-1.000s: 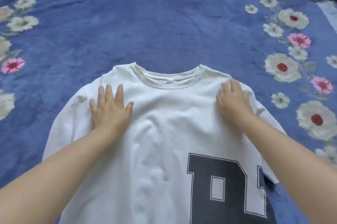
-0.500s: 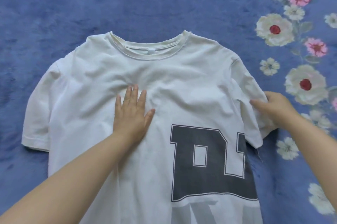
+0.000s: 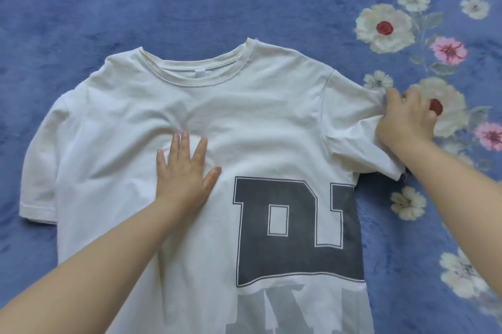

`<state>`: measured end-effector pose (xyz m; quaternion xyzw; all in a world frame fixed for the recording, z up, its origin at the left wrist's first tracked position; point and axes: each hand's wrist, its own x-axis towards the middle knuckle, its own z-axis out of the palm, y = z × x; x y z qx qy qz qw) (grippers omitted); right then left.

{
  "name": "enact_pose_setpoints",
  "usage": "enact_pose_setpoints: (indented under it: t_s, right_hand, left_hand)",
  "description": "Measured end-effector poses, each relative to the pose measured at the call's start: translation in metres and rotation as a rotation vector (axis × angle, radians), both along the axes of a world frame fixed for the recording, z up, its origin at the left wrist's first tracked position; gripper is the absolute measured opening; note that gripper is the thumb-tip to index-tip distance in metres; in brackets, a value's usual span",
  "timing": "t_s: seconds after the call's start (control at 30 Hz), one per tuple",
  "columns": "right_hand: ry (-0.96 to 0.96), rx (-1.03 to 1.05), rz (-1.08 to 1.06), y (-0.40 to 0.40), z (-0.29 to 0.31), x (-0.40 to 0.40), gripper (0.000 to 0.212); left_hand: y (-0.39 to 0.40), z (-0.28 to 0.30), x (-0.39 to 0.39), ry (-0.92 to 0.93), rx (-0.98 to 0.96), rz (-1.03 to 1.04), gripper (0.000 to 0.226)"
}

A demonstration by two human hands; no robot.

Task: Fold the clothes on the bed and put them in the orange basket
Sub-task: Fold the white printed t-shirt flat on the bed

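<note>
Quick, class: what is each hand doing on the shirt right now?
Left hand: open, fingers flat, pressing on the white T-shirt.
Right hand: fingers curled, gripping the T-shirt's right sleeve.

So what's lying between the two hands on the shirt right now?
Head view: only the white T-shirt itself, its bare chest fabric and right sleeve seam, lies between the flat left hand and the right hand gripping the sleeve.
</note>
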<state>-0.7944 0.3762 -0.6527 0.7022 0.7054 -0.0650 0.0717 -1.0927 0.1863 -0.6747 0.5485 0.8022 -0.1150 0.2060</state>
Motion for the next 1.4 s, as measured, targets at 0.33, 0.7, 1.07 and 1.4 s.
enact_pose_setpoints:
  t_s: [0.33,0.7,1.07,1.4]
  right_hand:
    - [0.149,0.100,0.810,-0.103,-0.022,-0.011,0.057]
    - [0.220,0.149,0.604,-0.209,0.002,0.006,0.044]
    - [0.241,-0.318,1.158,-0.443,-0.007,0.030,0.040]
    - [0.129,-0.197,0.965,-0.451,0.002,0.036,0.027]
  left_hand:
    - [-0.074,0.008,0.006,-0.105,0.070,0.019,0.095]
    - [-0.222,0.024,0.025,-0.165,-0.029,-0.034,0.101]
    - [-0.378,0.029,0.015,-0.031,-0.091,-0.479,0.111]
    - [-0.409,0.037,-0.006,0.060,0.083,-0.309,0.056]
